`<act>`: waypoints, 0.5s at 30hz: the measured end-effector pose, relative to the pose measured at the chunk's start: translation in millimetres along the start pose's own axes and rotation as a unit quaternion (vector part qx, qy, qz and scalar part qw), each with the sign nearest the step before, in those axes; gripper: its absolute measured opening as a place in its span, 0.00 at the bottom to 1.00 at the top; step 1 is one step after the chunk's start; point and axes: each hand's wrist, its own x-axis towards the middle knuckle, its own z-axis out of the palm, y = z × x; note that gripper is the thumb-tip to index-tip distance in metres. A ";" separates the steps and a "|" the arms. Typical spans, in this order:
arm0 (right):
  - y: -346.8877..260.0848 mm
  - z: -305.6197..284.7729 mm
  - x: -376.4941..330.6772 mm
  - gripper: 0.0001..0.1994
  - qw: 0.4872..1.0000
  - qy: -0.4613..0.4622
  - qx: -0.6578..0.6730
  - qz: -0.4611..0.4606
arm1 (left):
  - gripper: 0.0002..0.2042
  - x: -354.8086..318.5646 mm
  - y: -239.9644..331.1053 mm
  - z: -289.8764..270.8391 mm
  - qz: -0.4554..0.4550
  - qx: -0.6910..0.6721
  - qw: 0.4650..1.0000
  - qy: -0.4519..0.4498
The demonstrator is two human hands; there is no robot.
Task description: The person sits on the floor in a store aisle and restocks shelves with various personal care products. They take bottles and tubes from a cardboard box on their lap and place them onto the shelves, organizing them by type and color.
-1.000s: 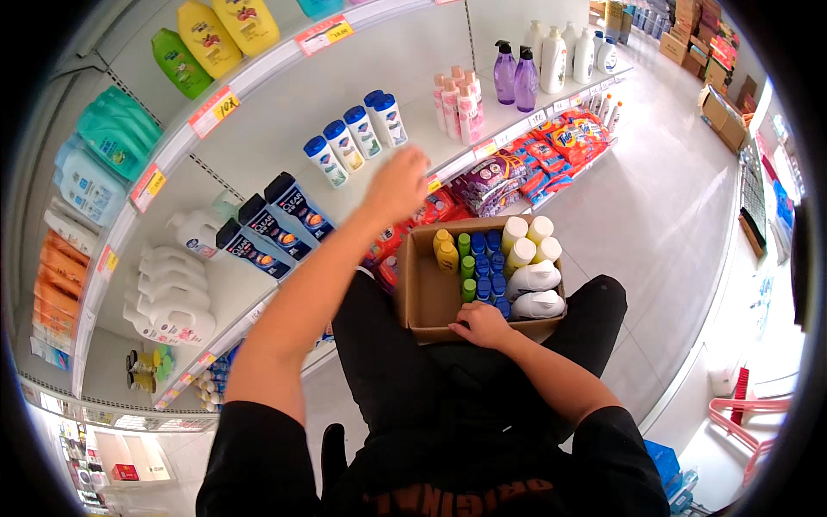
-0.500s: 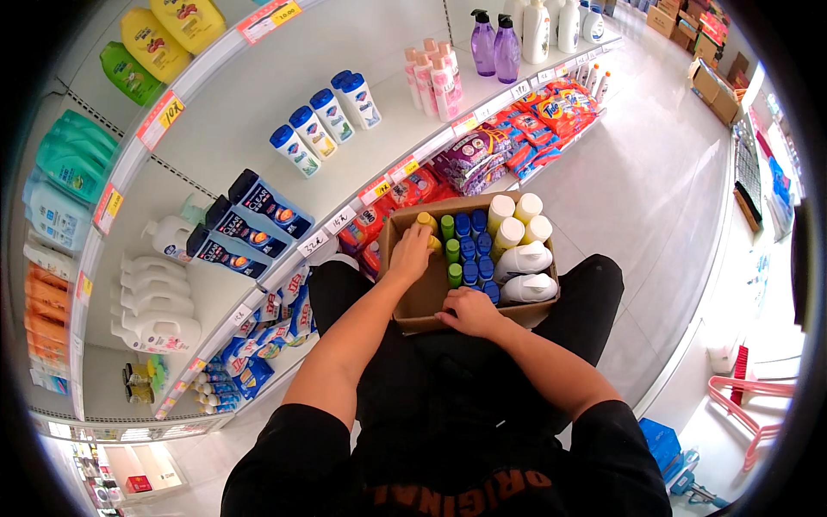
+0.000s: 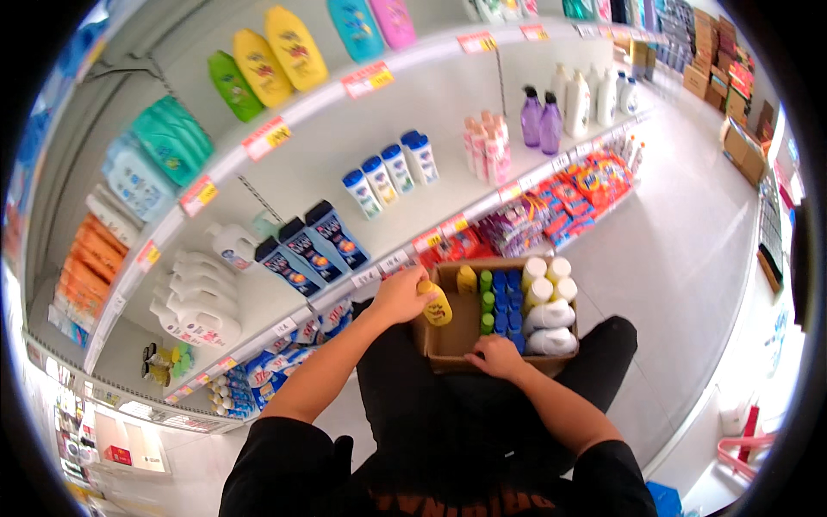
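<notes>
A small yellow bottle (image 3: 437,303) is in my left hand (image 3: 401,296), whose fingers close round its top end. The bottle is tilted over the left side of an open cardboard box (image 3: 451,343) between my knees. My right hand (image 3: 500,356) grips the near rim of the box with curled fingers, partly hidden from view. Inside stand another yellow bottle (image 3: 467,279), several green-capped bottles (image 3: 488,302), blue-capped bottles (image 3: 508,303), cream-capped bottles (image 3: 559,268) and white jugs (image 3: 550,328). The left part of the box shows bare cardboard bottom.
Ahead and left runs a shelf (image 3: 332,196) with dark blue bottles (image 3: 338,237), blue-capped white bottles (image 3: 379,179), pink bottles (image 3: 489,151) and purple pump bottles (image 3: 541,121). Yellow bottles (image 3: 295,49) stand on the shelf above. Detergent bags (image 3: 573,200) lie below. Cartons (image 3: 743,148) sit far right.
My left hand has lifted a yellow bottle out of the box and moved it left, past the rim. The view has turned toward the shelves. My right hand stays at the near rim.
</notes>
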 end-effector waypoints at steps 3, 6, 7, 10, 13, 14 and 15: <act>4.2 3.9 0.0 0.17 1.000 0.007 0.000 -0.003 | 0.16 -11.0 35.8 -75.6 0.035 0.009 0.997 0.067; 3.9 0.4 -2.6 0.17 1.000 0.016 -0.002 -0.006 | 0.15 -13.9 62.6 -150.6 0.057 0.001 0.982 0.178; 5.5 1.9 -3.2 0.17 1.000 0.019 -0.006 -0.009 | 0.15 -14.1 69.0 -174.9 0.099 -0.021 0.969 0.225; 0.4 0.4 -2.2 0.17 1.000 0.019 -0.007 -0.005 | 0.15 -23.0 100.2 -241.6 0.135 -0.017 0.918 0.372; 3.8 2.0 -4.3 0.17 0.999 0.035 -0.013 -0.017 | 0.14 -8.5 117.6 -292.9 0.206 0.032 0.833 0.512; 3.7 1.2 -5.6 0.17 0.999 0.031 -0.016 -0.016 | 0.14 -2.1 125.1 -308.0 0.208 0.004 0.825 0.525; 1.4 -2.0 -6.2 0.17 0.999 0.029 -0.024 -0.016 | 0.14 2.5 130.5 -324.0 0.213 -0.026 0.813 0.542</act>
